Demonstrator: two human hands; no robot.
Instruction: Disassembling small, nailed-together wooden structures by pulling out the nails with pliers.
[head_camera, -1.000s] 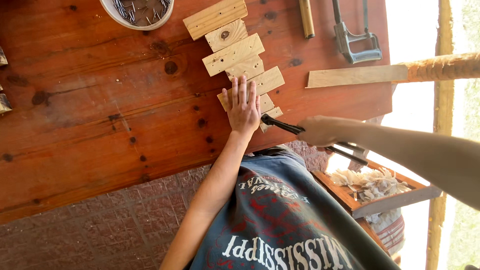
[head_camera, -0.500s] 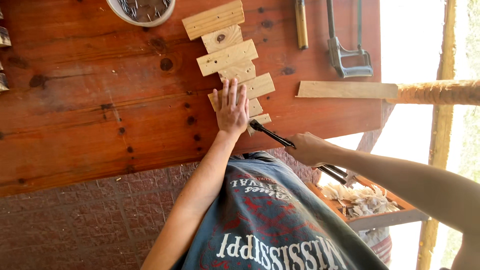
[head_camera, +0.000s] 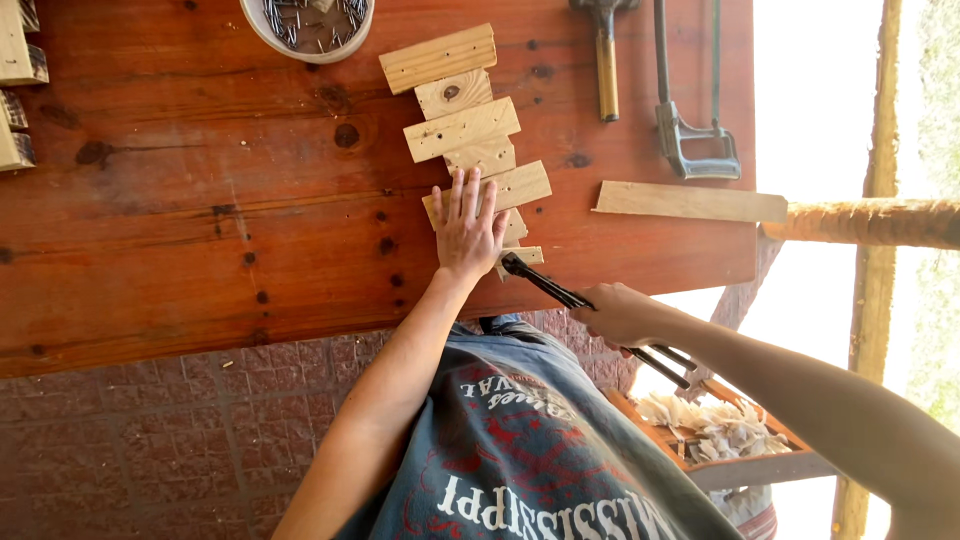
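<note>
Near the middle of the frame, the left hand (head_camera: 468, 228) lies flat with fingers spread on a row of small wooden blocks (head_camera: 470, 130), apparently pinning it to the red wooden table (head_camera: 200, 220). Just right of it, the right hand (head_camera: 618, 313) is closed around the handles of black pincers (head_camera: 585, 303), whose head meets the lowest block's edge.

A reddish, knotty plank surface (head_camera: 200, 230) stands over a brick-paved floor (head_camera: 150, 450); a timber post (head_camera: 880, 120) rises against glaring daylight.
</note>
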